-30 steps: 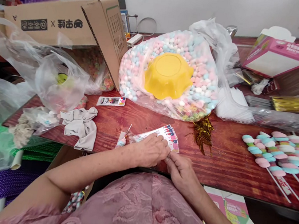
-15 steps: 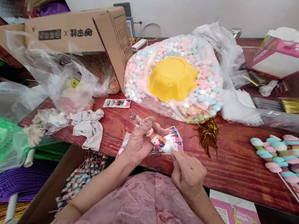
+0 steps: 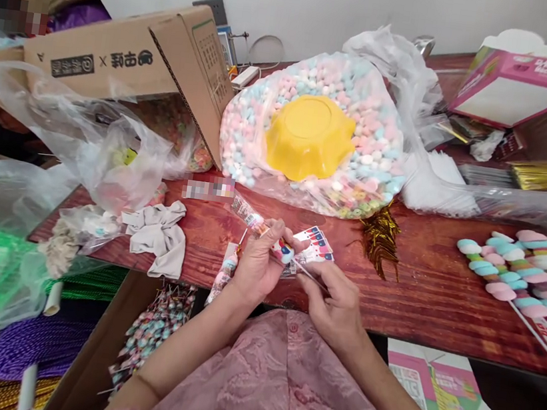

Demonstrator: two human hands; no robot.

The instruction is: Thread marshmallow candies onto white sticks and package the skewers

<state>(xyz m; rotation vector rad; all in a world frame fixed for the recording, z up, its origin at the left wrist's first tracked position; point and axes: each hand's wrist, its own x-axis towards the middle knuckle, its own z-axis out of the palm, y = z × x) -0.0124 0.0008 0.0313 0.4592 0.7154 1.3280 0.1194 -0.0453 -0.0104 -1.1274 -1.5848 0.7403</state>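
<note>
My left hand is closed around a marshmallow skewer in a clear printed bag. The bag's flat end sticks out beyond my thumb to the upper left. From the other end of the bag runs a thin stick, pinched in the fingers of my right hand. Another bagged marshmallow skewer lies on the table beside my left wrist. Behind my hands is a fan of printed cards, partly covered by them. Gold twist ties lie to the right of the cards.
A big clear bag of marshmallows with a yellow bowl on it stands behind. Unwrapped marshmallow skewers lie at the right. To the left are a cardboard box, a grey cloth and, lower, a box of finished skewers.
My right hand has moved slightly left and now pinches the stick, which shows clearly. The bagged skewer in my left hand has shifted slightly. The view has tilted a little.
</note>
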